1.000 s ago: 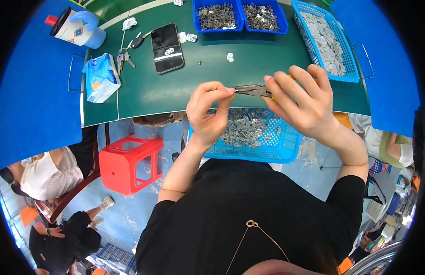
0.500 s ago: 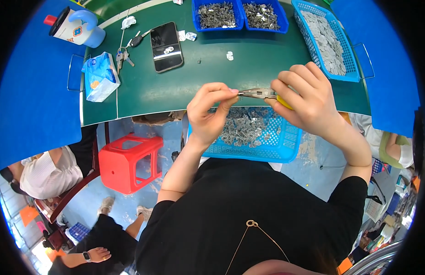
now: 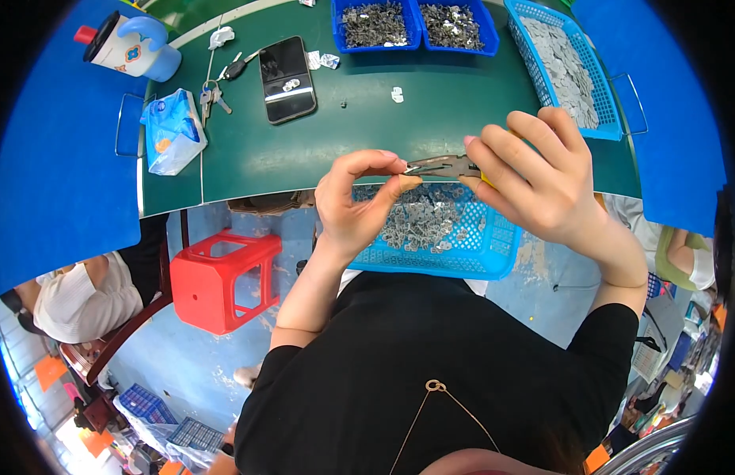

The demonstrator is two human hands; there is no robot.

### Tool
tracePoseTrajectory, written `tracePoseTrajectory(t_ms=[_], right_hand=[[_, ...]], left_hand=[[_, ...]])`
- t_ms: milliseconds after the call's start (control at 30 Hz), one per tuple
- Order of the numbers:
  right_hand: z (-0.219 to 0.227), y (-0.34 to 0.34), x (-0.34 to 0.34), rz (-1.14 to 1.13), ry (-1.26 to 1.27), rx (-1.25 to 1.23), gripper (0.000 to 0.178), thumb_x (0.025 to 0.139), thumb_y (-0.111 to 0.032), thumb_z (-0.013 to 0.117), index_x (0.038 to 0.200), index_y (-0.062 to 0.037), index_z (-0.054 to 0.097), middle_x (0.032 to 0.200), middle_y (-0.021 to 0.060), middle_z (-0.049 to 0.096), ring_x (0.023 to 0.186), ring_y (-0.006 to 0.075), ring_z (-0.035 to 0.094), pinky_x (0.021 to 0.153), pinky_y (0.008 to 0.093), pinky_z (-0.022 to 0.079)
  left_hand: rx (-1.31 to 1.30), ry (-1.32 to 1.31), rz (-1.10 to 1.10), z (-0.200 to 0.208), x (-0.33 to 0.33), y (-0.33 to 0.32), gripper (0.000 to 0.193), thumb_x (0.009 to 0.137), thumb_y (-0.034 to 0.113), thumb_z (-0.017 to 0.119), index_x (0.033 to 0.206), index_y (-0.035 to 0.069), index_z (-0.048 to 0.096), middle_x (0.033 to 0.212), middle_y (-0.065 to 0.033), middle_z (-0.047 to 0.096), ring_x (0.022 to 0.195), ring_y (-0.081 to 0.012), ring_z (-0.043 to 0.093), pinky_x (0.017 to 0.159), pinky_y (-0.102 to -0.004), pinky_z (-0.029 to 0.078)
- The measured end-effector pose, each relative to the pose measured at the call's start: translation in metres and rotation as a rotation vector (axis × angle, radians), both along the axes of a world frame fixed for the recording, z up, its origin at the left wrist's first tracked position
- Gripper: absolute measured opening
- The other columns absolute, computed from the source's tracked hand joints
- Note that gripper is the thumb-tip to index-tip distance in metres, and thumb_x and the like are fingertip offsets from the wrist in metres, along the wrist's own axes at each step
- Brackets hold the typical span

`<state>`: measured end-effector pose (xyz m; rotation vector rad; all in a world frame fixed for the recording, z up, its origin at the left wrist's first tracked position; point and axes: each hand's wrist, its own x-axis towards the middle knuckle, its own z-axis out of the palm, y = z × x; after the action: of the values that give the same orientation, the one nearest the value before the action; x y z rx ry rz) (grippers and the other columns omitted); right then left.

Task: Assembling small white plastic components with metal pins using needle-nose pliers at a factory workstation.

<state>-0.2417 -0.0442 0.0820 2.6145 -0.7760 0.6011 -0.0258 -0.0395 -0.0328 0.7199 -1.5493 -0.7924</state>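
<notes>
My right hand (image 3: 546, 180) is closed on the yellow handles of needle-nose pliers (image 3: 456, 165). Their jaws point left and look slightly parted. At their tips, my left hand (image 3: 345, 198) pinches a small silvery metal piece (image 3: 409, 168) between thumb and fingers; its exact shape is too small to tell. Below both hands, a light blue plastic basket (image 3: 486, 267) rests on my lap, against the table edge. Many small flat metal pieces (image 3: 419, 224) lie loose in it.
On the green table (image 3: 336, 134) are a phone (image 3: 288, 79), keys (image 3: 217, 96), a tissue pack (image 3: 173, 133) and a tumbler (image 3: 134, 47). Two dark blue bins (image 3: 419, 49) and a blue basket (image 3: 613, 131) hold metal parts. A red stool (image 3: 201, 289) stands left, near a seated person (image 3: 90, 305).
The plier jaws have parted slightly, and my right fingers have loosened and spread on the handles. My left hand has shifted slightly left and down. The person at lower left has mostly left the view.
</notes>
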Motion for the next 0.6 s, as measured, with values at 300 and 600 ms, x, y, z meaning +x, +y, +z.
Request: tracePoseTrajectory(t_ms=[300, 600], right_hand=[[0.006, 0.003, 0.005, 0.007, 0.129, -0.171, 0.038, 0.058, -0.016, 0.075, 0.091, 0.0008, 0.067, 0.091, 0.0086, 0.059, 0.082, 0.0248, 0.056, 0.063, 0.0374, 0.043], [0.006, 0.005, 0.007, -0.009, 0.129, -0.172, 0.036, 0.06, -0.016, 0.075, 0.09, 0.002, 0.067, 0.09, 0.0098, 0.06, 0.081, 0.0254, 0.057, 0.062, 0.0365, 0.043]], left_hand=[[-0.034, -0.116, 0.054, 0.013, 0.002, -0.002, 0.035, 0.067, -0.01, 0.077, 0.096, 0.0, 0.058, 0.089, -0.0098, 0.064, 0.082, -0.0159, 0.063, 0.074, -0.0259, 0.052], [-0.005, -0.036, 0.052, 0.019, -0.001, 0.002, 0.023, 0.068, -0.011, 0.074, 0.088, -0.001, 0.068, 0.09, -0.0107, 0.064, 0.081, -0.0171, 0.063, 0.072, -0.0254, 0.051]])
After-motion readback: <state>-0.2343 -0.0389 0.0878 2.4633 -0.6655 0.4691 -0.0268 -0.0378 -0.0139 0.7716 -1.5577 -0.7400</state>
